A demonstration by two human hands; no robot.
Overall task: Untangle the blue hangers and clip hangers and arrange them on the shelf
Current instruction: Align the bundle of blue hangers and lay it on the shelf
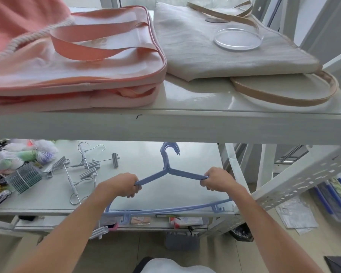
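Note:
A stack of blue plastic hangers lies over the middle shelf, hooks pointing away from me. My left hand grips the left shoulder of the stack. My right hand grips the right shoulder. The stack's bottom bars run along the shelf's front edge below my wrists. A tangle of grey metal clip hangers lies on the same shelf to the left of my left hand.
Bagged items and a bundle of combs crowd the shelf's left end. On the upper shelf lie a pink bag and a beige tote. A perforated shelf post slants at right. Packets sit below.

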